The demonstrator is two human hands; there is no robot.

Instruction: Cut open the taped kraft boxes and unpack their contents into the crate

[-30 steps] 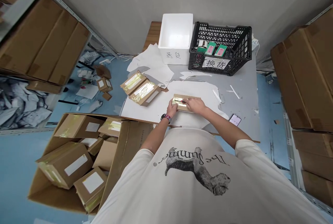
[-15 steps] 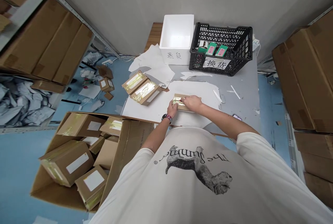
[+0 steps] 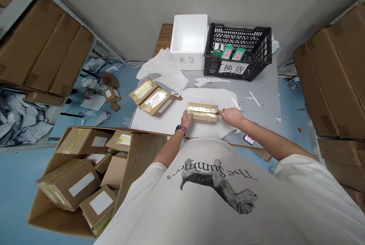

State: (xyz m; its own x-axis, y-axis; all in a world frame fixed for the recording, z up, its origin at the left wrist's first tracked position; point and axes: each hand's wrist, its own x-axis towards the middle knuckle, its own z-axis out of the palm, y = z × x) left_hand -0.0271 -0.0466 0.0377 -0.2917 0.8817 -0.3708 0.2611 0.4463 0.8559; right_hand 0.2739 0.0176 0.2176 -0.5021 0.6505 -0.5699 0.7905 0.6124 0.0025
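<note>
Head view: one taped box under both grips, more boxes lying around

Seen from the head camera, a taped cardboard box (image 3: 202,113) lies flat on a white sheet (image 3: 168,121), directly in front of the person and between the two hands. Its top carries two bands of shiny yellowish tape. The left grip (image 3: 186,116) is closed around the box's left end, with the fingers curled over the edge, and a wristwatch (image 3: 181,129) sits just behind it. The right grip (image 3: 232,116) is open, its hand flat and its fingertips (image 3: 220,112) only touching the box's right end - it holds nothing.

As for what is done, two more taped boxes (image 3: 149,97) lie side by side to the left on the same sheet, with white labels on them. As for what is left, an open carton (image 3: 148,154) near the left elbow holds several other boxes (image 3: 70,184), also taped and labelled. Beyond the hands, on the grey worktop (image 3: 265,116), stand a white foam box (image 3: 188,38) and a black plastic crate (image 3: 256,43) - inside the crate are a few green packets (image 3: 232,52).
</note>
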